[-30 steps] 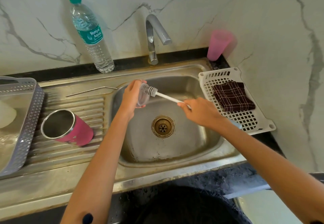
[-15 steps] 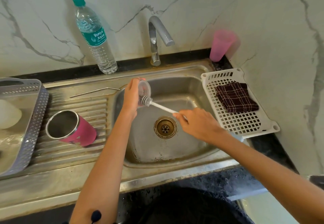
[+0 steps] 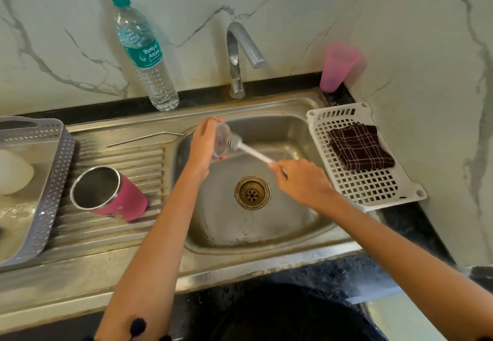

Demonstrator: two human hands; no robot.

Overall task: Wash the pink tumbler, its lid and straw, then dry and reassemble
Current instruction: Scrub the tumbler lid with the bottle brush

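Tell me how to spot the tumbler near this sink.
Find the steel sink; on its ribbed drainboard, at the left, the tumbler lies on its side. Unlike the pale pink cup by the wall, it is dark pink with steel inside.

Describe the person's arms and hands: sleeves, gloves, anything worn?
The left hand and right hand are bare: no gloves, watch or bracelets visible. Both forearms are uncovered down to the frame's lower edge. Small dark bobbles sit by the left arm there, probably garment trim.
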